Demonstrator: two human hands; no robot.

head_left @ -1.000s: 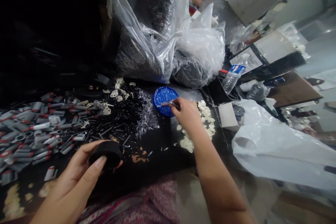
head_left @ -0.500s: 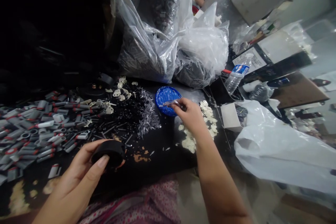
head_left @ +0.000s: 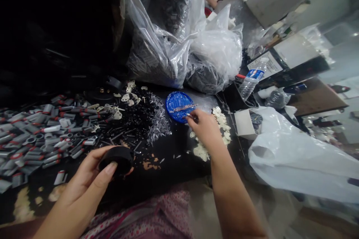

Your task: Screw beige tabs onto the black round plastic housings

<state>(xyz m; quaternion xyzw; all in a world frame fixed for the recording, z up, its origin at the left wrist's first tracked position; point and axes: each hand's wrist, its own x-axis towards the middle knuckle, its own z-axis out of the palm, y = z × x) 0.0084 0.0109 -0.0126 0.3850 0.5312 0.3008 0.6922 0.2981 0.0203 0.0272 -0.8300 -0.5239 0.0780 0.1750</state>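
1. Holding a black, round, hollow plastic part, the left hand is showing at eight o'clock from mid-view, its fingers clamping the part's wall and its thumb reaching inside.
2. The right hand is reaching to the four o'clock edge of a shallow, round, blue dish smeared with something glossy; thumb and forefinger are meeting, but whether they are gripping anything I cannot tell.
3. A thin, smeared stick is lying across the dish, its end pointing towards two o'clock.
4. Small, pointed, grey slivers are lying at eight o'clock from the dish, flat, cream-coloured pieces at five.
5. Grey tubes with red bands are heaping up at nine o'clock on the black table.
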